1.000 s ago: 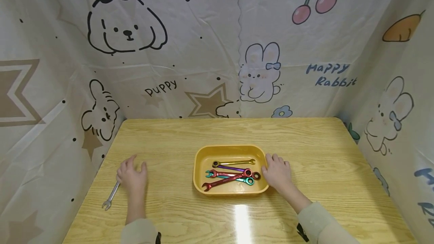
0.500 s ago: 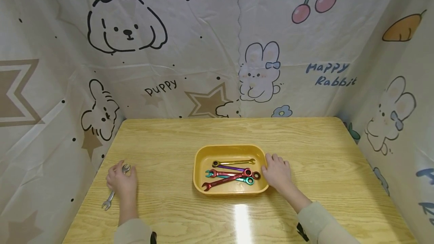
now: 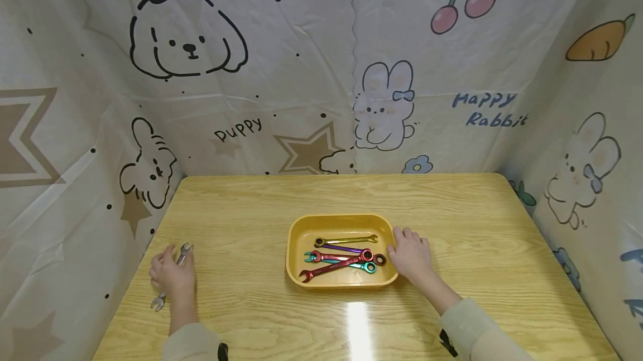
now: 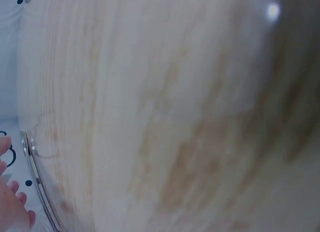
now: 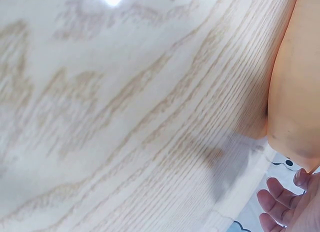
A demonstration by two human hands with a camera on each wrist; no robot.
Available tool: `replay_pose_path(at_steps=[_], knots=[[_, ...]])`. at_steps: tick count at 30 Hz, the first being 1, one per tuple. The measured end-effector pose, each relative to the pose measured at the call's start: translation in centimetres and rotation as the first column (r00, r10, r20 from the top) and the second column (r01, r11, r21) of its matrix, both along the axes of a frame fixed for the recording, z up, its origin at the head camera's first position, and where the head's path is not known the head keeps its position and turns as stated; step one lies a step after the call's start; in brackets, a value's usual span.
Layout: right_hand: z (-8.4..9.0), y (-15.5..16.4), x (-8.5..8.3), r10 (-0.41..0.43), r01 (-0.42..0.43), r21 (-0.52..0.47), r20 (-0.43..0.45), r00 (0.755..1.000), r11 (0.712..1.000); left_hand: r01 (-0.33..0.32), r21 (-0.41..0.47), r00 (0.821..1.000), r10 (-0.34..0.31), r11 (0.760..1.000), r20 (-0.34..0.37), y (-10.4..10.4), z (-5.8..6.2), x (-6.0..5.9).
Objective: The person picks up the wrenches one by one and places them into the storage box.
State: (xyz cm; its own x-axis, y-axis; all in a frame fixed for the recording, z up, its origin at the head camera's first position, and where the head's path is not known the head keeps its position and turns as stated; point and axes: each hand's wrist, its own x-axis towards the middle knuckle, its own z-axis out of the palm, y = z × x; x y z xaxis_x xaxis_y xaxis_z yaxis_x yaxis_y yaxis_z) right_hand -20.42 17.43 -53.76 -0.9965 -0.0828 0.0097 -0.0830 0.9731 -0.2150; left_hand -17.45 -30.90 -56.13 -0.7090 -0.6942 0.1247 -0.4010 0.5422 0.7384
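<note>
My left hand (image 3: 173,277) is over a silver combination wrench (image 3: 161,301) at the table's left side, its fingers spread and apart from the tool. Both ends of the wrench show past the hand. In the left wrist view the fingers (image 4: 15,197) hover beside the wrench (image 4: 40,187). At the right end of a yellow plastic tray (image 3: 341,281), my right hand (image 3: 413,255) holds the rim, thumb over the edge and fingers outside. Inside the tray lie several coloured wrenches: gold (image 3: 346,240), purple (image 3: 341,248), red (image 3: 326,269) and teal (image 3: 370,267) ones, some crossing.
The light wood table (image 3: 261,316) ends close to the left hand. A patterned curtain (image 3: 301,71) hangs behind the table and along both sides.
My left hand has moved left and slightly toward me, uncovering the wrench's far end. The wrench lies where it was. My right hand and the tray have not visibly moved.
</note>
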Motion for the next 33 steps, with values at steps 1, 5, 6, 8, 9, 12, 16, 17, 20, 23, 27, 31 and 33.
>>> replay_pose_path(at_steps=[1, 5, 6, 8, 9, 12, 16, 17, 20, 23, 27, 31, 33], knots=[[0.0, 0.0, 0.0, -0.001, 0.001, -0.001, 0.002, 1.0, 1.0, -0.001, -0.002, 1.0, 0.001, 1.0, 0.003, -0.1, -0.1, 0.0], [0.0, -0.1, -0.1, -0.006, 0.006, 0.002, 0.012, 1.0, 1.0, -0.006, -0.009, 1.0, 0.006, 1.0, 0.011, -0.2, -0.3, 0.2], [0.0, -0.1, 0.0, -0.006, 0.006, 0.002, 0.014, 1.0, 1.0, -0.008, -0.009, 1.0, 0.008, 1.0, 0.015, -0.2, -0.4, 0.2], [0.1, 0.0, 0.0, -0.007, 0.007, 0.003, 0.015, 1.0, 1.0, -0.013, -0.006, 1.0, 0.013, 1.0, 0.027, -0.2, -0.4, 0.3], [0.1, 0.0, 0.0, -0.007, 0.007, 0.002, 0.015, 1.0, 1.0, -0.016, -0.002, 0.999, 0.016, 1.0, 0.034, -0.1, -0.4, 0.3], [0.1, 0.0, 0.1, -0.006, 0.006, -0.001, 0.014, 1.0, 1.0, -0.018, 0.004, 0.998, 0.018, 1.0, 0.062, -0.2, -0.6, 0.4], [0.2, 0.0, 0.1, -0.006, 0.006, 0.001, 0.013, 1.0, 1.0, -0.021, 0.015, 0.996, 0.02, 1.0, 0.083, -0.2, -0.8, 0.6], [0.2, 0.0, 0.1, -0.004, 0.004, 0.002, 0.012, 1.0, 1.0, -0.023, 0.017, 0.996, 0.022, 1.0, 0.087, -0.2, -0.9, 0.6], [0.2, 0.1, 0.0, -0.004, 0.004, 0.005, 0.012, 1.0, 1.0, -0.027, 0.02, 0.996, 0.025, 0.999, 0.089, -0.3, -1.0, 0.7], [0.1, 0.1, 0.0, -0.004, 0.004, 0.008, 0.012, 1.0, 1.0, -0.029, 0.021, 0.996, 0.027, 0.999, 0.086, -0.3, -1.1, 0.6], [0.1, 0.1, 0.0, -0.006, 0.006, 0.004, 0.011, 1.0, 1.0, -0.04, 0.018, 0.997, 0.039, 0.999, 0.07, -0.2, -1.3, 0.6], [0.1, 0.0, 0.1, -0.007, 0.007, -0.007, 0.008, 1.0, 1.0, -0.052, 0.011, 0.997, 0.051, 0.999, 0.06, -0.2, -1.5, 0.5], [0.1, 0.0, 0.1, -0.006, 0.006, -0.007, 0.007, 1.0, 1.0, -0.056, 0.009, 0.997, 0.055, 0.998, 0.06, -0.3, -1.6, 0.4]])
